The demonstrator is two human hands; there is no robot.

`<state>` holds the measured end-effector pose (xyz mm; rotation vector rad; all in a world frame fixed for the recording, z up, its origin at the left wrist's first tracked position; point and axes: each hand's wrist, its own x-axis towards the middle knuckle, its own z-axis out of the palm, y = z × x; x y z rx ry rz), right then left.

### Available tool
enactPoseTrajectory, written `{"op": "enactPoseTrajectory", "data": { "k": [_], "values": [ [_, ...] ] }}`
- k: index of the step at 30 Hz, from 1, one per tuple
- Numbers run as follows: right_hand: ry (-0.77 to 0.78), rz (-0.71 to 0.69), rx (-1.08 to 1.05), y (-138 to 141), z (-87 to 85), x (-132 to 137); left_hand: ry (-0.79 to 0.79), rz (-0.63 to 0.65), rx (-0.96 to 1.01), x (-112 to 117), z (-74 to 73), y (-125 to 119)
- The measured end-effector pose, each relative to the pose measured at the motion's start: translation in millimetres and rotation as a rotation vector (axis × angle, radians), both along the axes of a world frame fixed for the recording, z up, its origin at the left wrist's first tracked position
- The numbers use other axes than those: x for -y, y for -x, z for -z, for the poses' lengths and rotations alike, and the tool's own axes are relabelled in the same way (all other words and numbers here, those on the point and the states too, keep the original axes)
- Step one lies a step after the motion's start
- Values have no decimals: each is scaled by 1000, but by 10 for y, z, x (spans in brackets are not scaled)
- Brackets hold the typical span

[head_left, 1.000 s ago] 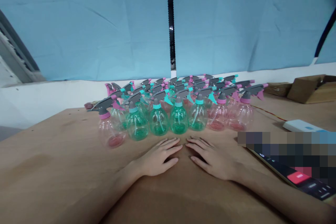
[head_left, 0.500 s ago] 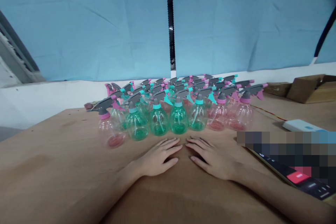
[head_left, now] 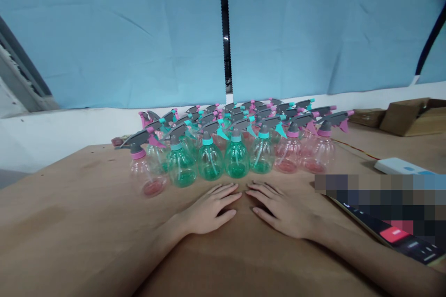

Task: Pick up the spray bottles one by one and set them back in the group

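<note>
My left hand (head_left: 213, 209) lies flat on the wooden table (head_left: 80, 232), fingers stretched toward the middle, holding nothing. Opposite it rests my right hand (head_left: 278, 211), also flat and open, a small gap between the two sets of fingertips. Just beyond the hands stand several spray bottles in rows. Nearest are a green spray bottle (head_left: 237, 158) and another green spray bottle (head_left: 211, 161), both with turquoise collars and grey heads. A clear pink spray bottle (head_left: 146, 176) stands at the front left, and a pink spray bottle (head_left: 288, 155) to the right. Bottles farther back are partly hidden.
At the right edge lies a phone or tablet (head_left: 379, 227), its screen partly pixelated. Behind it are a white box-shaped device (head_left: 397, 165), a thin cable (head_left: 358, 149) and an open cardboard box (head_left: 411, 118). A blue sheet (head_left: 139, 37) covers the wall behind the table.
</note>
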<state>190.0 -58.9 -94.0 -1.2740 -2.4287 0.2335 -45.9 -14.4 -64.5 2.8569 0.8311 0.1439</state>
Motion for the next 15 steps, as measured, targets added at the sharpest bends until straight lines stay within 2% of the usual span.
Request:
{"op": "enactPoseTrajectory", "data": {
  "k": [15],
  "values": [
    [-17,-6,12,-1,5,-6,-22,-5,-9,4,-6,-9]
  ]
}}
